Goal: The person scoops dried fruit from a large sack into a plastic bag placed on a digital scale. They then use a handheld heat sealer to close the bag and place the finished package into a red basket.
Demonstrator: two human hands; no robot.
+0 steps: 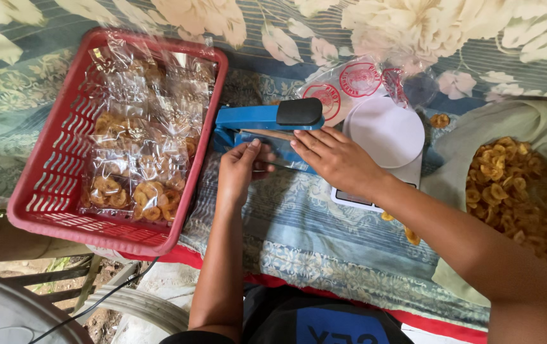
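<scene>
Starting nearest the camera, a dark shirt with a blue patch is cut off by the bottom edge, and both forearms reach away over a floral cloth that covers the table, so the table itself is hidden. The left hand has its fingers curled together, pinching the near edge of a clear plastic bag that is hard to make out against the cloth. The right hand lies flat just to the right, fingers pressed together and stretched left onto the same bag, beneath the arm of a blue heat sealer with a black handle pad; the bag's far end is hidden under that arm. Partly covered by the right hand and wrist is a white kitchen scale, its display mostly hidden. At the right, a pile of fried banana chips lies on a pale cloth, running out of view at the right edge. At the left sits a red plastic basket holding sealed clear packets of chips, their glare blurring the contents. Farther off, beyond the scale, lie empty clear bags with red round prints.
</scene>
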